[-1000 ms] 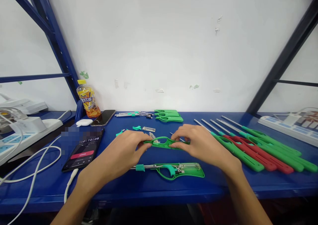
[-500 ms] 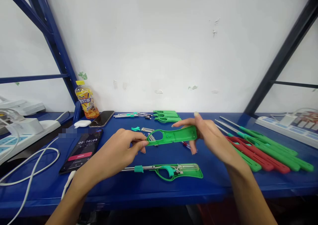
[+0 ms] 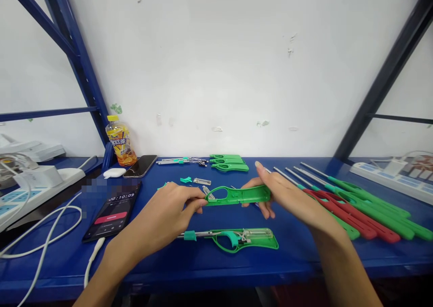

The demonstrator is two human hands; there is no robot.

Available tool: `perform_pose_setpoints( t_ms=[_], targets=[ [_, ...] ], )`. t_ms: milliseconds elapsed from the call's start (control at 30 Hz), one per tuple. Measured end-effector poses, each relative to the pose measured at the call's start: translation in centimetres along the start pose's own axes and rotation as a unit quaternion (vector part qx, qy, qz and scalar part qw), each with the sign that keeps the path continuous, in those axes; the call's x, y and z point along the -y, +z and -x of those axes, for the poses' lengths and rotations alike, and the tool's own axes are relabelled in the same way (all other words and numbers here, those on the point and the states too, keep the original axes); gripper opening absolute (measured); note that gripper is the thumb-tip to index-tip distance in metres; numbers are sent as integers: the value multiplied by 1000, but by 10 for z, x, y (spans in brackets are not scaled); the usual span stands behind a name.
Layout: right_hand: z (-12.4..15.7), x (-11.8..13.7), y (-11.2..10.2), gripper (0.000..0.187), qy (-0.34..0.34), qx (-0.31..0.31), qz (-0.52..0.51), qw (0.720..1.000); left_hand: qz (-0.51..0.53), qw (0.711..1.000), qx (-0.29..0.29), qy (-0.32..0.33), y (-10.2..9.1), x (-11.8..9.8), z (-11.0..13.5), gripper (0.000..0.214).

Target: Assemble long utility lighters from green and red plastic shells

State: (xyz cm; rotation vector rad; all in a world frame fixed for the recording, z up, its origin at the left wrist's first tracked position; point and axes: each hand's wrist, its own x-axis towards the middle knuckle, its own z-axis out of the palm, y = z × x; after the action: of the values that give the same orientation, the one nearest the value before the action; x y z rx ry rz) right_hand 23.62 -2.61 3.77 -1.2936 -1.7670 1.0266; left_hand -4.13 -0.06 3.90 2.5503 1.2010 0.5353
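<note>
Both my hands hold a green plastic lighter shell (image 3: 237, 195) just above the blue table (image 3: 216, 262). My left hand (image 3: 169, 219) pinches its looped trigger end between thumb and fingers. My right hand (image 3: 282, 194) grips the flat butt end, index finger raised. Below the shell lies an open half-built green lighter (image 3: 233, 238) with a teal trigger, a clear tank and a metal rod pointing left. Small teal and metal parts (image 3: 194, 180) lie behind my left hand.
Finished green and red long lighters (image 3: 355, 201) lie in a row at the right. More green shells (image 3: 228, 161) and metal rods (image 3: 181, 161) sit at the back. A phone showing a timer (image 3: 111, 210), another phone (image 3: 140, 165), a bottle (image 3: 121, 140), power strips (image 3: 37, 183) and white cables (image 3: 43, 234) are at the left.
The shell was lifted from the table, tilted up, and has now sunk a little and turned flatter. My right hand shifted from over its middle to its right end.
</note>
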Motion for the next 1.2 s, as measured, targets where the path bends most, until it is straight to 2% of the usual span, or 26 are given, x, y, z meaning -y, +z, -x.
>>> perform_pose_setpoints(
  t_ms=[100, 200, 300, 433, 533, 767, 967, 1100, 1200],
  targets=[
    [2, -1, -3, 86, 10, 48, -58, 997, -1, 1000, 6, 2, 0, 0, 0, 38],
    [3, -5, -6, 81, 33, 71, -139, 987, 1, 1000, 14, 2, -2, -1, 0, 39],
    [4, -5, -6, 77, 35, 84, -150, 984, -7, 1000, 18, 8, -3, -3, 0, 38],
    [6, 1, -6, 73, 5, 103, -49, 993, -18, 1000, 18, 7, -2, -4, 0, 38],
    [7, 5, -8, 69, -3, 91, 31, 995, -20, 999, 24, 12, 0, -3, -1, 37],
    [6, -6, -16, 44, -18, 147, 107, 983, -16, 1000, -2, 19, 9, 10, 2, 18],
    [12, -16, -18, 45, -22, 111, 264, 958, -8, 999, 49, 11, 15, 1, 4, 4],
    [22, -16, -15, 37, -44, 136, 284, 948, 9, 996, 87, 20, 20, -1, 6, 6],
    [27, -16, -11, 35, -37, 135, 307, 941, 19, 994, 108, 26, 24, 0, 7, 9]
  ],
)
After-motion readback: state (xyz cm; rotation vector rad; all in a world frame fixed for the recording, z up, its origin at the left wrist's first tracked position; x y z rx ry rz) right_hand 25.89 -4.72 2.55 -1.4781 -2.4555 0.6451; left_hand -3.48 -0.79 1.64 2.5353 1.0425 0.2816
